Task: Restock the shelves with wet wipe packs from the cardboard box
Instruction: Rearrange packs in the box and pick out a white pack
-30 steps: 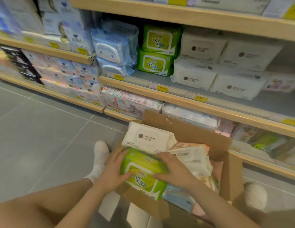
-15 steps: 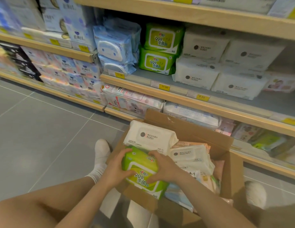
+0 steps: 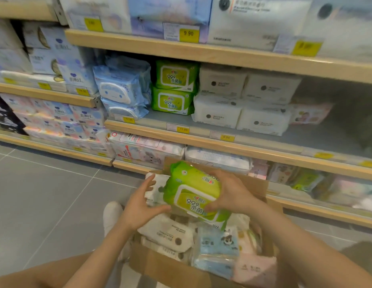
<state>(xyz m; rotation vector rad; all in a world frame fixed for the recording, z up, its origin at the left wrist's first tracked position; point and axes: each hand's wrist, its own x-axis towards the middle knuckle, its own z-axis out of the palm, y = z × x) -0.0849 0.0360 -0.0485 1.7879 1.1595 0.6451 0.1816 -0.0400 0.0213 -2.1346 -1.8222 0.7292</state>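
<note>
A green wet wipe pack (image 3: 191, 190) is lifted above the open cardboard box (image 3: 170, 269) and tilted, label facing me. My right hand (image 3: 233, 194) grips its right side, thumb on the label. My left hand (image 3: 139, 202) is at its left edge with fingers spread straight and the thumb touching the pack's lower corner. Two matching green packs (image 3: 174, 88) are stacked on the middle shelf (image 3: 201, 140), straight above the box. Inside the box lie white packs (image 3: 170, 233), a blue pack (image 3: 216, 246) and a pink pack (image 3: 253, 269).
On the middle shelf, blue packs (image 3: 120, 88) stand left of the green stack and white packs (image 3: 243, 102) right of it. The lower shelf (image 3: 139, 150) holds more packs behind the box. Grey tiled floor (image 3: 46, 194) lies to the left. My socked foot (image 3: 112, 213) is beside the box.
The green pack has come up out of the box and tilted toward the shelves. My left hand's fingers have opened off it. My view has moved closer to the shelves.
</note>
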